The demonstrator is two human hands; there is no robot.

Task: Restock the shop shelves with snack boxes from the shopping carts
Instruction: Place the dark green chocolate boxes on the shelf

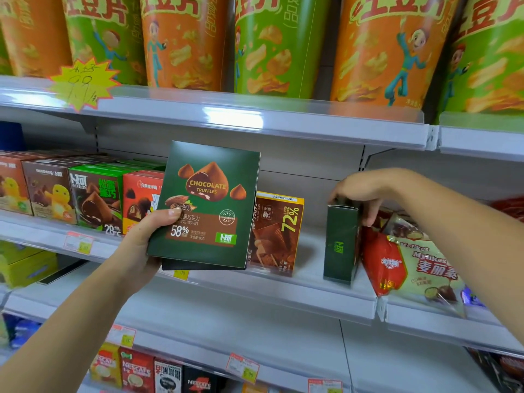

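Landmark: 72% chocolate box point(279, 231), upright on the middle shelf point(312, 282). Item 1: green truffles box point(207, 205), held in the air just left of the landmark and overlapping its edge; left hand point(141, 239) grips its lower left corner, thumb on the face. Item 2: second green box point(340, 245), standing end-on right of the landmark, apart from it; right hand point(360, 191) pinches its top. Red snack bag point(382, 262) just beyond

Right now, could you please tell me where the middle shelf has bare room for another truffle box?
One bare patch: the shelf between the 72% box and the upright green box that the right hand holds. Further left boxes stand packed; to the right, snack bags crowd in.
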